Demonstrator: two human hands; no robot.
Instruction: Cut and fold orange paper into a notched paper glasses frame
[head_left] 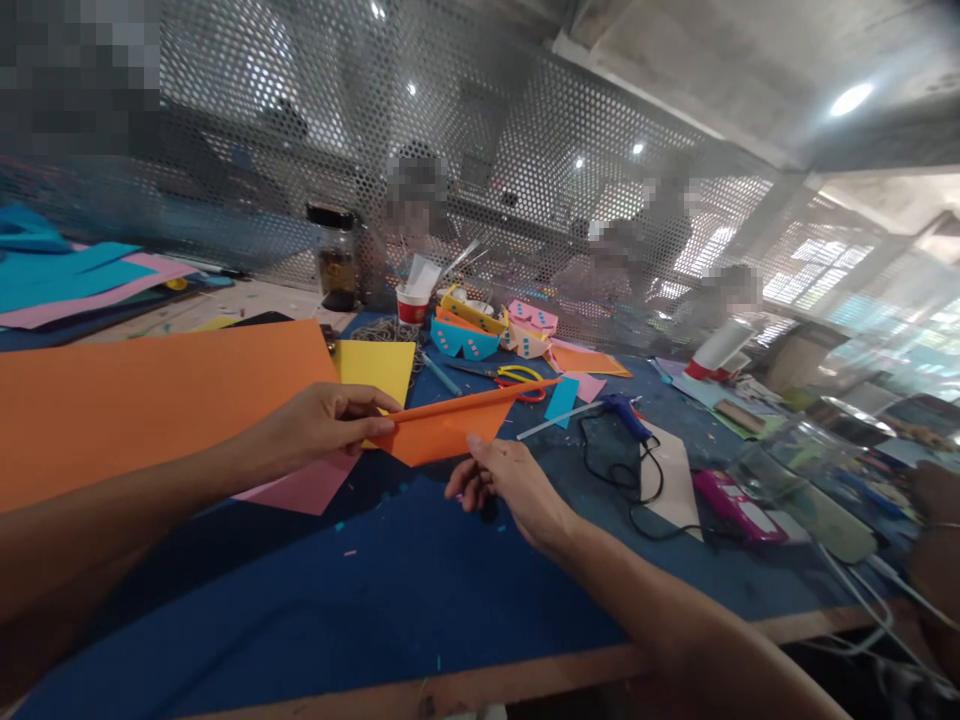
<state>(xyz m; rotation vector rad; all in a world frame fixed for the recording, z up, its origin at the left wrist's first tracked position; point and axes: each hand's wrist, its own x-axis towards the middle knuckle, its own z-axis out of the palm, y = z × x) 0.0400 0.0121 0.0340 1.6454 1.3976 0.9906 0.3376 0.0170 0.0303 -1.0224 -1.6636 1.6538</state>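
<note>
A rolled or folded piece of orange paper [442,428] is held above the blue table, its upper edge a narrow tube and a pointed flap hanging below. My left hand [330,428] pinches its left end between thumb and fingers. At the flap's lower right edge is my right hand [510,480], its thumb raised apart from loosely curled fingers. The thumb overlaps the paper's edge; whether it touches I cannot tell. Behind the paper lie yellow-and-red-handled scissors [521,378] and a small blue paper strip [562,402].
A large orange sheet [165,400], a yellow sheet [379,365] and pink paper [307,485] lie at left. Decorated paper glasses [465,338], a red-and-white cup [412,303] and a jar [337,265] stand behind. A blue glue gun [626,415] with its cord lies right, near a magenta device [739,508].
</note>
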